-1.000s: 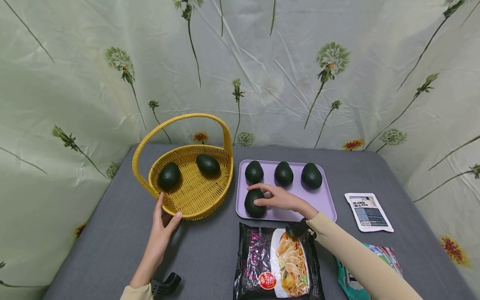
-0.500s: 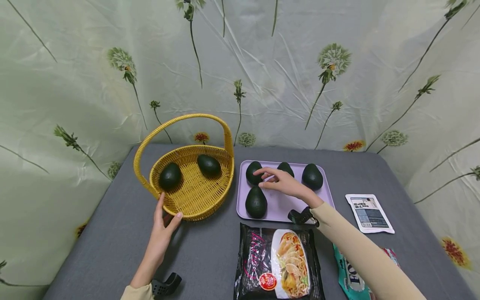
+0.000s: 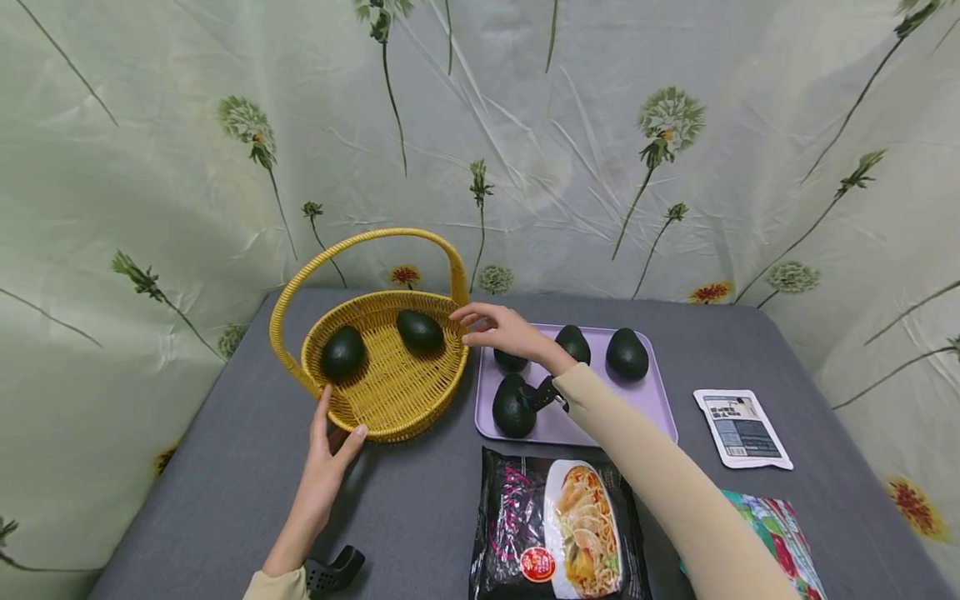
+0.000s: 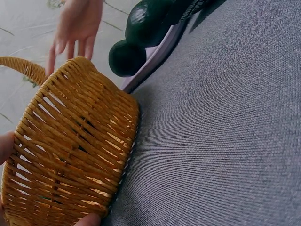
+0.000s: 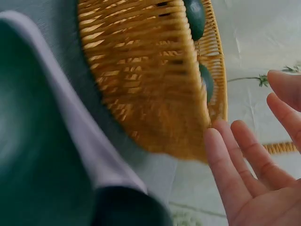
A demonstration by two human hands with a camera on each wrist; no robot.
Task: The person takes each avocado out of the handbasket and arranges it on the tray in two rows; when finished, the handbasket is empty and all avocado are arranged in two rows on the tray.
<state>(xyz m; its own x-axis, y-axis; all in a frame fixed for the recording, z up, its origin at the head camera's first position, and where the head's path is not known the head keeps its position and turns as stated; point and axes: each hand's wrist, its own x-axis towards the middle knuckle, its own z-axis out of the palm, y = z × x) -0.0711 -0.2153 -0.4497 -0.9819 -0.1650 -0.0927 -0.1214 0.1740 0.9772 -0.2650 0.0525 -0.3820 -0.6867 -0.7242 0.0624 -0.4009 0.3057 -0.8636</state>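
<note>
Two dark green avocados, one on the left [image 3: 342,353] and one farther back [image 3: 420,332], lie in a yellow wicker basket [image 3: 382,392] with a tall arched handle. My left hand [image 3: 324,467] rests against the basket's near left side, fingers spread, index finger and thumb touching its wall. My right hand [image 3: 502,329] is at the basket's right rim by the handle's foot, holding nothing; its fingers are extended in the right wrist view. Several avocados stand on a lilac tray [image 3: 570,429], one at its near left corner [image 3: 513,407]; another is partly hidden behind my right hand.
A black noodle packet [image 3: 517,525] lies in front of the tray. To the right are a white flat pouch [image 3: 742,428] and a colourful teal packet [image 3: 780,533], partly covered by my right sleeve [image 3: 660,483]. A floral curtain [image 3: 570,150] hangs behind the grey table.
My right hand has let go of the near-left avocado on the tray, risen, and moved left to the basket's right rim. My left hand stays at the basket.
</note>
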